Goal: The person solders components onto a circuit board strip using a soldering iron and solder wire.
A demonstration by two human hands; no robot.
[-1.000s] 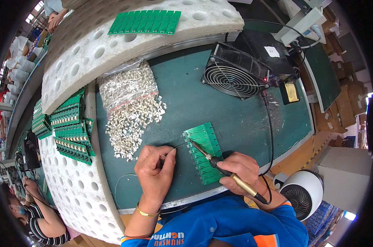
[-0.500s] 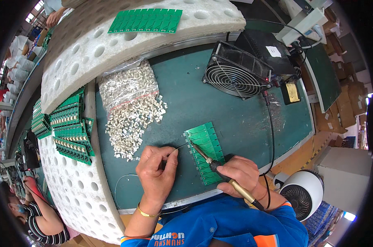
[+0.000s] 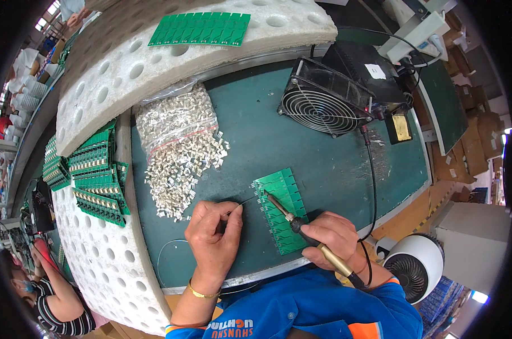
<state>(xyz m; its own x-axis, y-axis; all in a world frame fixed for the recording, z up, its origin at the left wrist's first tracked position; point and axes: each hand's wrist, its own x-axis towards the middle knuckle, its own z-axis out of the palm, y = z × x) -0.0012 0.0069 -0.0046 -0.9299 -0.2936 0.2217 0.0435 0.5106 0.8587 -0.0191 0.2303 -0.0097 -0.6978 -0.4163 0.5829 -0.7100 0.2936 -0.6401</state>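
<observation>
A green circuit board panel (image 3: 284, 217) lies on the dark green work mat in front of me. My right hand (image 3: 330, 238) grips a soldering iron (image 3: 329, 257) with a gold handle, its tip at the upper left part of the panel. To the left of the panel, my left hand (image 3: 214, 234) pinches a thin solder wire (image 3: 246, 200) whose end points toward the iron's tip; whether the two touch is too small to tell. Behind my left hand, small white connectors (image 3: 179, 178) spill in a heap from a clear plastic bag (image 3: 177, 116).
A fan with a wire guard (image 3: 322, 110) and a black box (image 3: 357, 70) stand at the back right, near a yellow sponge (image 3: 401, 127). White foam slabs (image 3: 112, 254) line the left and back, bearing stacked boards (image 3: 97, 169) and another panel (image 3: 199, 29). The iron's cable (image 3: 374, 186) crosses the right side.
The soldering iron and my right hand have shifted slightly to the right. My left hand has moved a touch leftward, still pinching the wire. The panel stays in place.
</observation>
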